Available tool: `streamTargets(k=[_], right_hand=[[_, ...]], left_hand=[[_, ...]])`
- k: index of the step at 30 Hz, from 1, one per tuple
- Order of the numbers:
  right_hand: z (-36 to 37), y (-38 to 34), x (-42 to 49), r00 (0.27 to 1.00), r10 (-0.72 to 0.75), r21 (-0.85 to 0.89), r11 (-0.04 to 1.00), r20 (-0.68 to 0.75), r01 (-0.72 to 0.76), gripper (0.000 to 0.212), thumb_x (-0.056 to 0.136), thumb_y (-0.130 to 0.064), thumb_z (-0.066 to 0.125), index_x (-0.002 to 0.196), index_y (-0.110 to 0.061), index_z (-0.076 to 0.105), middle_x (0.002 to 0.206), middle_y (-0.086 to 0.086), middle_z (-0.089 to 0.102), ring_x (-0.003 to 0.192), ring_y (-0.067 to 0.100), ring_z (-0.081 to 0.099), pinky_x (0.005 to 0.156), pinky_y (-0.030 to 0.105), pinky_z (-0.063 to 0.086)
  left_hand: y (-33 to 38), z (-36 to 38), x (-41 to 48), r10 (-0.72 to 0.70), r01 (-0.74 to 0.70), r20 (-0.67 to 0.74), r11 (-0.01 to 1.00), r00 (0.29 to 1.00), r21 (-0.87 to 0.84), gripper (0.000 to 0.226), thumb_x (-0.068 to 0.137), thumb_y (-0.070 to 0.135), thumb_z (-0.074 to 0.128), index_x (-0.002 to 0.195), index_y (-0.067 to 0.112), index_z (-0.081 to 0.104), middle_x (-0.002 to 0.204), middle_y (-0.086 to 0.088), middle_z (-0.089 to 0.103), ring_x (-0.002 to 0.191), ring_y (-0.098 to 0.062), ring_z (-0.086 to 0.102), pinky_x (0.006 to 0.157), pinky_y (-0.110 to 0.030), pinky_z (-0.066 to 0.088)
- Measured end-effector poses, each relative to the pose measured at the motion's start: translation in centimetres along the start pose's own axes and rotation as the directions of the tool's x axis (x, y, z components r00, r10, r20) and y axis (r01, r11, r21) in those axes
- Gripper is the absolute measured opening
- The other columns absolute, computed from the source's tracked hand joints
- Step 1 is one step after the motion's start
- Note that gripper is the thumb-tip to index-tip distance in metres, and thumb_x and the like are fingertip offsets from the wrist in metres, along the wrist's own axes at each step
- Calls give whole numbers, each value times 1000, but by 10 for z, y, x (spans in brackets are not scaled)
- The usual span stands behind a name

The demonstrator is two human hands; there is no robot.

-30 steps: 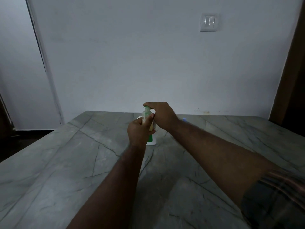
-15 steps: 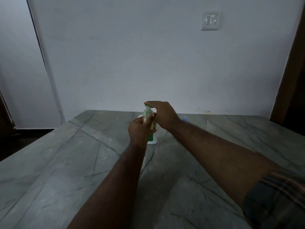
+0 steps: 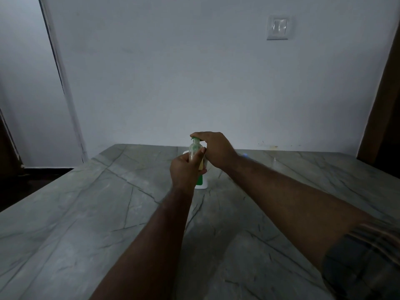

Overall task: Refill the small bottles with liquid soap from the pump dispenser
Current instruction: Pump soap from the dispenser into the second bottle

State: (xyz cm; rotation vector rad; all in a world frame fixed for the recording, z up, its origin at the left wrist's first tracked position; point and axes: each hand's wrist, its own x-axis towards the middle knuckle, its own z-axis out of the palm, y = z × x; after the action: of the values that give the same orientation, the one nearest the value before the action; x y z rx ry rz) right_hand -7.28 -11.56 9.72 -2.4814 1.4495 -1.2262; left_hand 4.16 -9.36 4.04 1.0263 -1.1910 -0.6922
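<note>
Both hands are being held close together over the far middle of the table [image 3: 86, 213], as seen from the head camera. A small bottle [image 3: 194, 148], clear and upright, is being gripped by the left hand [image 3: 186, 172], with fingers and thumb curled round its body. Its top is being held against a green part just under the fingertips of the right hand [image 3: 216, 150]. That hand is being laid over the top of the pump dispenser [image 3: 203, 184], fingers stretched fairly flat across it. The dispenser, white with a green label, is being carried by the table, just behind the left hand. A checked sleeve [image 3: 368, 260] is being shown at the lower right, and a switch plate [image 3: 278, 28] on the wall behind.
</note>
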Motion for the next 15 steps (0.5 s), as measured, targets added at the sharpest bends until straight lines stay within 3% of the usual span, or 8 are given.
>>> streamTargets(k=[12, 15], right_hand=[[1, 2, 3, 1000, -7, -21, 1000, -7, 7, 44, 88, 0, 53, 130, -13, 58, 133, 5, 61, 124, 19, 55, 108, 28, 38], [-5, 1, 7, 999, -27, -55, 998, 25, 28, 48, 85, 3, 54, 131, -12, 58, 135, 6, 59, 127, 19, 53, 109, 28, 35]], left_hand=[[0, 1, 1, -23, 23, -2, 999, 1000, -22, 34, 87, 44, 71, 90, 10, 73, 78, 2, 71, 65, -9, 72, 56, -22, 59], [-1, 1, 2, -16, 16, -4, 1000, 1000, 5, 35, 88, 46, 70, 90, 10, 73, 76, 5, 70, 59, -3, 69, 52, -16, 55]])
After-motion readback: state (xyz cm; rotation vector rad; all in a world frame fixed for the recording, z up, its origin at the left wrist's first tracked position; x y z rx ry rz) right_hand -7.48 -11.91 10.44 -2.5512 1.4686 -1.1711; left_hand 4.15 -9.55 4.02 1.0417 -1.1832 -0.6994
